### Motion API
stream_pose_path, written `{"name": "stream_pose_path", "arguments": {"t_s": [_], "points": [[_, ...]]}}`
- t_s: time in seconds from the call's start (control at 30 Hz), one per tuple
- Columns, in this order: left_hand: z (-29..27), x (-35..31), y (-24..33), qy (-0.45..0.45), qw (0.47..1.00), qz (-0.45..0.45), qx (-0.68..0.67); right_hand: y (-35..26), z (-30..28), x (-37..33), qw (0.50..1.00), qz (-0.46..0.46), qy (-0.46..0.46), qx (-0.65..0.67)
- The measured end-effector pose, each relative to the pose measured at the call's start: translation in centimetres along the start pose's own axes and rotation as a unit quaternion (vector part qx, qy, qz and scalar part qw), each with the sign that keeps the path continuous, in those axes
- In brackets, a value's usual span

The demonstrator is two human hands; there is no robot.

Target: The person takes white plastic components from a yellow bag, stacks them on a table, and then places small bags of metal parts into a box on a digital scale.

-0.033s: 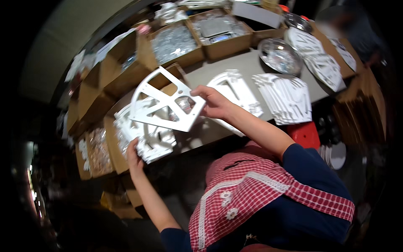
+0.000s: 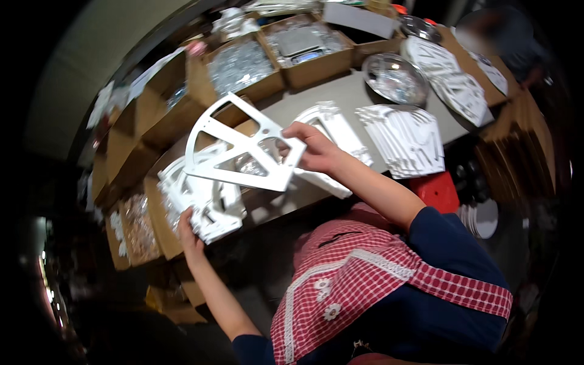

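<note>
One white fan-shaped panel (image 2: 248, 145) is pinched by right hand (image 2: 313, 149); below it, one white stack (image 2: 216, 227) gets touched by left hand (image 2: 189, 236), grip unclear.

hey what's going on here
A person is holding up a white fan-shaped frame in their right hand, the frame tilted above the table. Their left hand is at the near edge of a pile of similar white pieces. Farther right lie a fanned white stack and a metal bowl of clear packets, with open cardboard boxes along the back.
</note>
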State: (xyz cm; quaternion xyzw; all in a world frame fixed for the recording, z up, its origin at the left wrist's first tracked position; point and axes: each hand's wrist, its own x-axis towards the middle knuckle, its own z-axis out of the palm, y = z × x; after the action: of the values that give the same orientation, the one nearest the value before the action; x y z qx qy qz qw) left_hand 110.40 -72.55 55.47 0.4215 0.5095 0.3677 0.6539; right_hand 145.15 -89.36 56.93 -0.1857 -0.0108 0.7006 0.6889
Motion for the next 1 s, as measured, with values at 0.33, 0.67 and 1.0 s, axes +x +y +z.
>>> {"name": "stream_pose_path", "arguments": {"t_s": [0.33,0.67,1.0], "points": [[0.9,-4.1,-1.4,-0.126,0.977,0.06,-0.158,-9.1,-7.8,-28.4,0.465,-0.281,0.281,-0.791],[15.8,-5.5,-5.5,-0.186,0.948,0.007,-0.26,-6.1,-15.7,-27.6,0.195,-0.249,0.279,-0.907],[20.9,-8.5,-8.4,-0.265,0.945,-0.005,-0.191,-8.1,-15.8,-25.6,0.22,-0.274,0.268,-0.897]]}}
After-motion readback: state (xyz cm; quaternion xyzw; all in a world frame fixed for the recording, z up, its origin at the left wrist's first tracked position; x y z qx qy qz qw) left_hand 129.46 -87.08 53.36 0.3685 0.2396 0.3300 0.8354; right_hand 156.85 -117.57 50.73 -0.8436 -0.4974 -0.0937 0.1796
